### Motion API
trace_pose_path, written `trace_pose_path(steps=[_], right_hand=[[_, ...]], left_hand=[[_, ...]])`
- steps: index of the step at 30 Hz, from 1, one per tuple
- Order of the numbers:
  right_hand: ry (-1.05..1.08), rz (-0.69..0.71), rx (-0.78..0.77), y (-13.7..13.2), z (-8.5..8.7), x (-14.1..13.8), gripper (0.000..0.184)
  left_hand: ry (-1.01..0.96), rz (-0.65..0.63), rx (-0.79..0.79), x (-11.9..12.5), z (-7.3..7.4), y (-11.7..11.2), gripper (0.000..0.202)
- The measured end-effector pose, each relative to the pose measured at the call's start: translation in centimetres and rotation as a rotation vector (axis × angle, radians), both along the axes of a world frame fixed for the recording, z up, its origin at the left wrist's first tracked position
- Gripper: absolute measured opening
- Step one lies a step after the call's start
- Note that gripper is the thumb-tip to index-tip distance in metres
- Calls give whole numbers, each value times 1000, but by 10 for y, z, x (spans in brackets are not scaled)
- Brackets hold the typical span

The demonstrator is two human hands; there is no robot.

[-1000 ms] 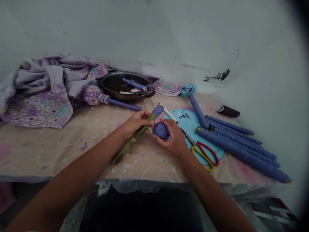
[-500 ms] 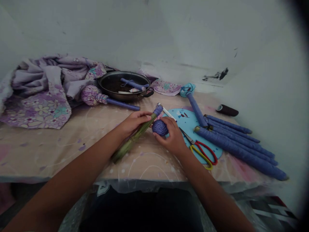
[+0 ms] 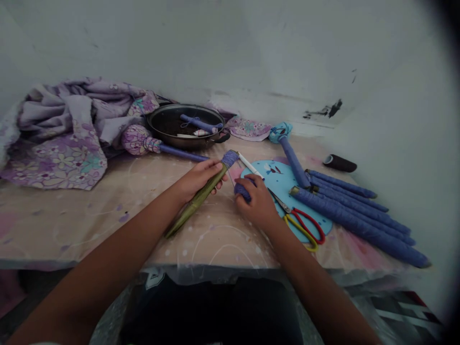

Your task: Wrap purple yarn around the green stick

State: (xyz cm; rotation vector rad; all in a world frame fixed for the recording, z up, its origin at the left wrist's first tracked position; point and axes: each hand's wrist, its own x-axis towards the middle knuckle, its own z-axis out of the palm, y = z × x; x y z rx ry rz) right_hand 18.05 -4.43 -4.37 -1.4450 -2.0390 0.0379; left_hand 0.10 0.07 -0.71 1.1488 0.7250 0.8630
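Note:
My left hand (image 3: 199,176) grips a green stick (image 3: 190,207) that lies slanted on the table, its far tip wound with purple yarn (image 3: 229,157). My right hand (image 3: 257,201) is closed over a ball of purple yarn (image 3: 242,191), which is mostly hidden under the fingers. A thin strand runs from the ball up to the stick's wound tip. A white pen (image 3: 250,167) lies just beyond my right hand.
Scissors with red and yellow handles (image 3: 304,228) lie on a blue mat (image 3: 283,184). Several yarn-wrapped sticks (image 3: 355,211) lie at the right, a dark spool (image 3: 340,163) behind them. A dark pan (image 3: 185,125) and floral cloth (image 3: 68,134) sit at the back left.
My right hand has turned over the yarn ball and lowered it toward the table, covering it. The stick's wound tip has shifted slightly left and up in my left hand.

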Motion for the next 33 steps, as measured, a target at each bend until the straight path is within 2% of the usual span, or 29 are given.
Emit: trace_pose_path(steps=[7, 12, 14, 18, 20, 27, 33], right_hand=[[-94, -70, -1, -3, 0, -10, 28], [64, -7, -21, 2, 1, -1, 29], [130, 80, -39, 5, 3, 4, 32], [154, 424, -130, 4, 5, 4, 37], [239, 516, -135, 1, 6, 2, 41], [740, 238, -49, -2, 10, -1, 40], [742, 236, -89, 0, 11, -1, 40]], left_hand=[[5, -91, 6, -5, 12, -4, 22], [65, -97, 31, -15, 16, 0, 20], [74, -93, 39, -17, 17, 1, 21], [71, -91, 46, -19, 17, 2, 20], [68, -86, 50, -20, 16, 3, 20], [85, -119, 41, -19, 16, 0, 23], [61, -68, 87, -18, 14, 2, 26]])
